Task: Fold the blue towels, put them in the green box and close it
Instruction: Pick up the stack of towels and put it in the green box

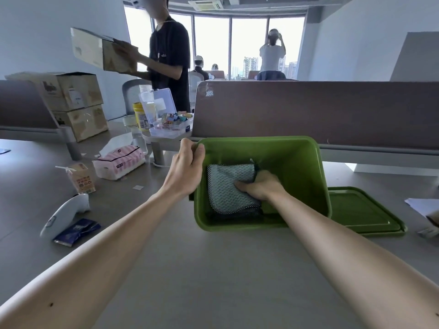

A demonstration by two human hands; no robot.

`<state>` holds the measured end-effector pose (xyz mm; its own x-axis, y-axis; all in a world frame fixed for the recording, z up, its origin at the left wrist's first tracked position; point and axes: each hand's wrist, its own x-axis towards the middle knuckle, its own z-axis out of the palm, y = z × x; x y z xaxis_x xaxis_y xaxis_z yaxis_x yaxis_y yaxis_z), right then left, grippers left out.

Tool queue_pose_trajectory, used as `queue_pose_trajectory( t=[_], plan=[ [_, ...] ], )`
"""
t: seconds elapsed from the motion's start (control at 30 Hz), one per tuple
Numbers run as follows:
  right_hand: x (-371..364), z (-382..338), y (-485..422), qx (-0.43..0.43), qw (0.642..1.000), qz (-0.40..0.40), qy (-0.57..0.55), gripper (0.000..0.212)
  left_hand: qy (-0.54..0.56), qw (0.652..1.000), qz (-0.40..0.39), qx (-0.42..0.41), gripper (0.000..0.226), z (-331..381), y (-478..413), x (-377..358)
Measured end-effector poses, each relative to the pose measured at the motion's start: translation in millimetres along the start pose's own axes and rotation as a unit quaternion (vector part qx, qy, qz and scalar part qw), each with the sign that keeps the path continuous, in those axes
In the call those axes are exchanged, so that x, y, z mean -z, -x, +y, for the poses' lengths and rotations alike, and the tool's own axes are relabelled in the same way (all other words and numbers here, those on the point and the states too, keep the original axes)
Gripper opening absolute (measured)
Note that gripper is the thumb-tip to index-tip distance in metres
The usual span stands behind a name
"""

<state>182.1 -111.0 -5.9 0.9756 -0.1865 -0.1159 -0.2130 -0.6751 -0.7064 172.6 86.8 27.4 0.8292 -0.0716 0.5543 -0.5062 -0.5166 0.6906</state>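
under the right grip [261, 186], folded blue towels [225, 186] lie flat inside the green box [297, 157], long axis near to far; thumb on top, fingers curled at their right edge. left grip [188, 162] clasps the box's far-left rim corner.

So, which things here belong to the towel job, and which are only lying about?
Job: green box, folded blue towels inside it, green lid beside it, left hand gripping the box rim, right hand holding the towels.
Lying about: tissue pack, small carton, white device, blue packet, clear organiser box, yellow tub.
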Motion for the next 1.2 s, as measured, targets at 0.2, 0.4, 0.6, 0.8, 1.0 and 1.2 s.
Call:
queue_pose_trajectory(
  t=[0.2,0.4,0.6,0.8,1.0,1.2],
  plan=[
    [10.9,-0.5,22.7,0.08,0.973,0.13,0.17,0.077,-0.006,1.0,-0.006,0.02,0.033,2.0,-3.0,1.2],
    [2.2,-11.1,31.5,0.315,0.877,0.042,0.362,0.085,0.002,1.0,-0.014,0.026,0.03,4.9,-2.2,1.0],
    [-13.3,-15.3,16.5,0.253,0.866,-0.016,0.43,0.09,0.008,1.0,-0.014,0.017,0.031,3.2,-2.5,0.6],
    [-14.2,-21.4,12.1,0.224,0.883,-0.044,0.41,0.091,-0.01,0.999,-0.023,0.025,0.032,3.1,-8.2,1.6],
    [15.4,-30.9,35.1,0.281,0.902,-0.001,0.328,0.05,-0.006,0.995,-0.047,0.091,0.027,0.4,-19.6,4.0],
    [48.5,-22.3,52.8,0.294,0.921,0.066,0.247,0.018,0.04,0.977,-0.101,0.185,0.029,-8.3,-32.3,6.8]
  ],
)
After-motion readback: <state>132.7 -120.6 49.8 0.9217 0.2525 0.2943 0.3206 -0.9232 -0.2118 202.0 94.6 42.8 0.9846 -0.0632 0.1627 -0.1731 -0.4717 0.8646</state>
